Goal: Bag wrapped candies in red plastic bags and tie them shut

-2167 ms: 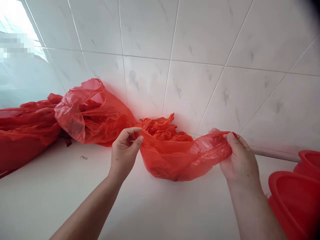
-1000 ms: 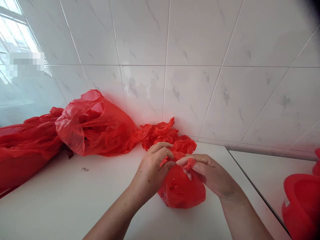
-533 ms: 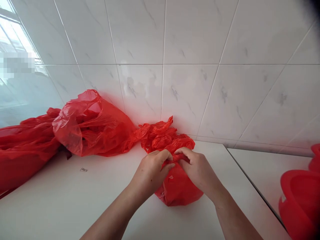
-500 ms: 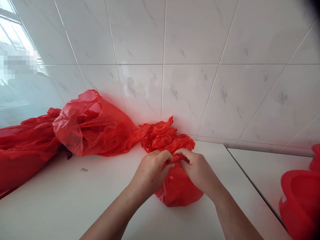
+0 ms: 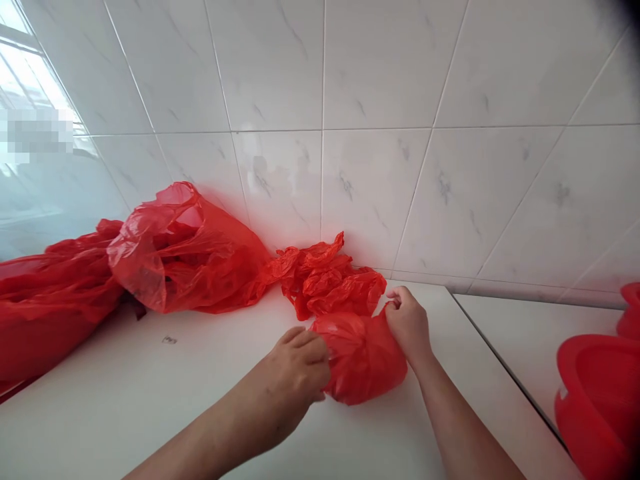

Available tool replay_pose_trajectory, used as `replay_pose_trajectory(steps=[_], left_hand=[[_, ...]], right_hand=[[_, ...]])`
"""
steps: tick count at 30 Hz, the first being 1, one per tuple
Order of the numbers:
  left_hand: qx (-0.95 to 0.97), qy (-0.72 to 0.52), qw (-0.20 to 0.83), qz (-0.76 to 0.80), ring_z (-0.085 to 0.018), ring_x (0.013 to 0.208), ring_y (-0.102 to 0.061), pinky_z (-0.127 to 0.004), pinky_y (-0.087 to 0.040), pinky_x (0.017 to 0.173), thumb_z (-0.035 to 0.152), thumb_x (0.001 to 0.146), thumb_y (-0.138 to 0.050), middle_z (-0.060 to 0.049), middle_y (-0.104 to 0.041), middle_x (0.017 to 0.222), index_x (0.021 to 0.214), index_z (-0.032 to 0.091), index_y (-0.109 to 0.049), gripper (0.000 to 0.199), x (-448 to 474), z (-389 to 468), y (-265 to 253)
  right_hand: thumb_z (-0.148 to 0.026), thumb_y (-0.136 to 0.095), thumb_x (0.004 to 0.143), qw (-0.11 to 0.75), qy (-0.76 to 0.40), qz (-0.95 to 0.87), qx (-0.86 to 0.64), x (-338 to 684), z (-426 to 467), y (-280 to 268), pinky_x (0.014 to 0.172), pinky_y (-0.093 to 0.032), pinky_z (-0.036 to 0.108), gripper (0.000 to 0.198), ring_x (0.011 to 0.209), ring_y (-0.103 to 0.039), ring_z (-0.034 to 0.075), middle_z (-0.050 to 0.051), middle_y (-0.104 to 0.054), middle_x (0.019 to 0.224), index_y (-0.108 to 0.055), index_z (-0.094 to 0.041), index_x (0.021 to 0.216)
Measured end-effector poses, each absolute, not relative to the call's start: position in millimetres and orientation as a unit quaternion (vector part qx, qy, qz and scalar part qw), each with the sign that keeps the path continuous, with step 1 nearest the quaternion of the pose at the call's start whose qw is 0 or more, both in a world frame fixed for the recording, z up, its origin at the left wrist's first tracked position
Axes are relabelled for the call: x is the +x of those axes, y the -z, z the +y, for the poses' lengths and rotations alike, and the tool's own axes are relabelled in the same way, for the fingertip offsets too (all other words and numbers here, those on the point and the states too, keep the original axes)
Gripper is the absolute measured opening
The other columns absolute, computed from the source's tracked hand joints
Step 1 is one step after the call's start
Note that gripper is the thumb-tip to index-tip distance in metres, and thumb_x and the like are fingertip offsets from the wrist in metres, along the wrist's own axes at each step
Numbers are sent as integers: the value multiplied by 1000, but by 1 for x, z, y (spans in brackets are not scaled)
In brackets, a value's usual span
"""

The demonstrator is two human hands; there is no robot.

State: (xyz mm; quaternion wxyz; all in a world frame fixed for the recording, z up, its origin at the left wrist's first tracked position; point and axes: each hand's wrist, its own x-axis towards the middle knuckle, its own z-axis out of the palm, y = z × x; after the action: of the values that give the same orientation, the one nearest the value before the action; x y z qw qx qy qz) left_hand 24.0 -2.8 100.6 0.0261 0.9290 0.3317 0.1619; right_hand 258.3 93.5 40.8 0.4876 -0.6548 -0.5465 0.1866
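Observation:
A small red plastic bag (image 5: 361, 363), filled and rounded, rests on the white tabletop (image 5: 210, 413). What is inside cannot be made out through the film. My left hand (image 5: 300, 370) is at the bag's left side, its fingers curled closed on that edge; the fingertips are partly hidden. At the upper right, my right hand (image 5: 407, 323) pinches a corner of the bag between thumb and fingers. Just behind it lies a crumpled heap of red plastic (image 5: 327, 280), close to the tiled wall.
A large, loose red plastic bag (image 5: 200, 267) lies at the back left, beside another red bundle (image 5: 55, 300). Red plastic tubs (image 5: 590, 400) stand at the far right, past a dark seam in the tabletop. A tiled wall (image 5: 375, 187) rises behind.
My hands have parted from the middle of the bag's gathered top, the left to the left side and the right to the upper right. The bag's top now lies spread and taut.

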Motion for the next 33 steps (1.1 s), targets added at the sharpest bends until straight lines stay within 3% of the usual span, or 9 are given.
replay_pose_trajectory(steps=[5,8,12,17,20,22,24,27,33], left_hand=[[922,-72,151,350,-12,67,-47,-25,-37,64,6,75,-62,2,-53,72,60,17,-47,24,14,-17,-110],[889,-143,242,360,-13,74,-53,-23,-39,63,25,76,-71,1,-59,82,77,21,-61,11,15,-16,-120],[843,-240,253,410,-18,88,-57,-28,-46,73,30,78,-69,-3,-62,101,96,23,-62,20,31,-4,-120],[884,-186,156,399,-37,136,-27,-50,-36,101,32,65,-79,-13,-30,151,136,27,-43,80,62,23,-88],[908,-135,92,386,-37,128,-41,-55,-31,103,21,65,-74,-15,-48,139,144,26,-31,90,66,34,-70],[913,-131,64,382,-31,104,-59,-51,-35,98,7,67,-61,-10,-66,111,141,25,-36,80,58,35,-68],[915,-143,55,373,-24,83,-63,-41,-41,89,-1,65,-49,-4,-69,90,130,24,-49,70,44,29,-75],[908,-149,67,385,-19,72,-60,-27,-41,67,-4,61,-41,0,-67,80,100,24,-64,53,13,15,-98],[851,-148,24,504,-14,57,-51,-23,-29,51,-3,60,-46,3,-61,65,68,21,-62,31,-73,-3,-124]], right_hand=[[-28,-49,74,488,-198,-556,-643,271,107,-18,64,-38,27,11,68,-54,15,-1,-62,77,-56,-22,79],[-45,-49,80,505,-198,-524,-657,282,108,-11,64,-39,27,24,69,-55,16,0,-64,78,-57,-22,80],[-50,-43,83,521,-179,-445,-706,304,111,9,61,-38,31,34,64,-53,19,3,-60,70,-56,-19,77],[-50,-43,82,519,-204,-431,-710,318,114,26,58,-40,31,36,61,-54,19,3,-61,69,-60,-18,79],[-50,-46,80,508,-207,-435,-714,318,116,27,59,-41,32,35,62,-55,19,4,-63,71,-61,-18,79],[-49,-46,79,502,-206,-436,-718,319,118,29,60,-41,32,35,63,-56,19,5,-64,72,-62,-18,80],[-50,-47,78,497,-205,-440,-719,319,119,31,61,-41,32,35,63,-56,20,5,-65,73,-62,-19,80],[-50,-47,78,487,-202,-446,-724,320,121,34,61,-40,32,34,65,-56,20,5,-66,73,-62,-19,80],[-49,-47,77,454,-193,-461,-737,319,122,34,62,-37,34,32,67,-55,22,6,-66,77,-62,-20,78]])
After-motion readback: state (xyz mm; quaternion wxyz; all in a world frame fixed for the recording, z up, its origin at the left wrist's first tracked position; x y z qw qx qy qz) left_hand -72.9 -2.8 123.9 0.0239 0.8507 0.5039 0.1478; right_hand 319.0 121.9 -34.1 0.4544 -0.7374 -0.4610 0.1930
